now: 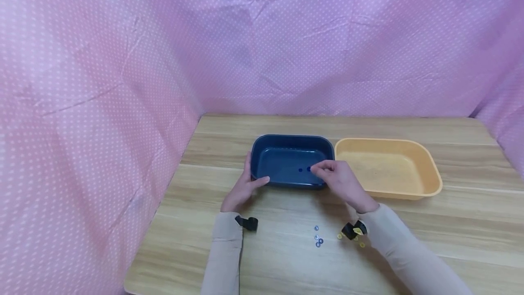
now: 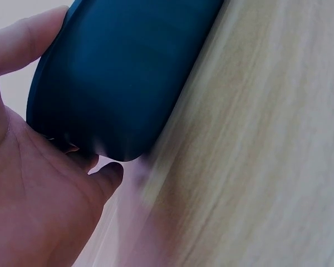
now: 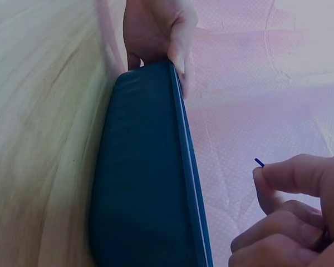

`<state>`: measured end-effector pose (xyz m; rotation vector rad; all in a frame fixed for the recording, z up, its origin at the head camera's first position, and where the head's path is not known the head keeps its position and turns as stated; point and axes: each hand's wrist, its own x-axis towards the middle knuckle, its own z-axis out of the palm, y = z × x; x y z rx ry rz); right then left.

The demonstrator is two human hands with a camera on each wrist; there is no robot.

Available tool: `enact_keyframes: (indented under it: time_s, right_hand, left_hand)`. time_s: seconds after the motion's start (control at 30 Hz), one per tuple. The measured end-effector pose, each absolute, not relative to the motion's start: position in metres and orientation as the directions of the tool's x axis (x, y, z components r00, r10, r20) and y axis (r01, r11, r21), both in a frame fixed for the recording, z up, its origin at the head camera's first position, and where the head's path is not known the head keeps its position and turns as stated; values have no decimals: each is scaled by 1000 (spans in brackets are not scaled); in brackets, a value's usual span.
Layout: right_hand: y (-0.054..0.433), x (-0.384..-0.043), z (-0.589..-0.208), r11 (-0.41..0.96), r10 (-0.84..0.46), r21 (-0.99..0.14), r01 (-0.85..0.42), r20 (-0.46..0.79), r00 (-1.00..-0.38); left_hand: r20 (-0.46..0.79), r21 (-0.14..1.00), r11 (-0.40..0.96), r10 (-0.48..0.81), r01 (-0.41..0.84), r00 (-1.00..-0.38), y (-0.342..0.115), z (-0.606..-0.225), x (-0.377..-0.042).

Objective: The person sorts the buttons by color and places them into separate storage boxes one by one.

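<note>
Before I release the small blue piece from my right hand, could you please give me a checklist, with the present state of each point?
1. Left hand steadies the blue bin: ok, it grips the left end.
2. Right hand has the small blue piece: ok, pinched at the fingertips.
3. Piece is above the rim: ok, by the right wrist view.
4. Bluish pieces all in the bin: not ok, several lie on the table.
5. Count inside the bin: cannot tell; one of two dark spots may be the held piece.
6. Count of yellow pieces: cannot tell, the wrist device may hide some.
</note>
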<state>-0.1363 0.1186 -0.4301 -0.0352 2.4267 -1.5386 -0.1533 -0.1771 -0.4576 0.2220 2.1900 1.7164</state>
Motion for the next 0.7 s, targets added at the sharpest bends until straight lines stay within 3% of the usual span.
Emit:
enact_keyframes:
  time_s: [0.7]
  right_hand:
    - [123,-145,-433,399,-131,-904,156,-224,-966]
  left_hand:
    - [-139,965,253,257,-73,-956,-178,-491,-162]
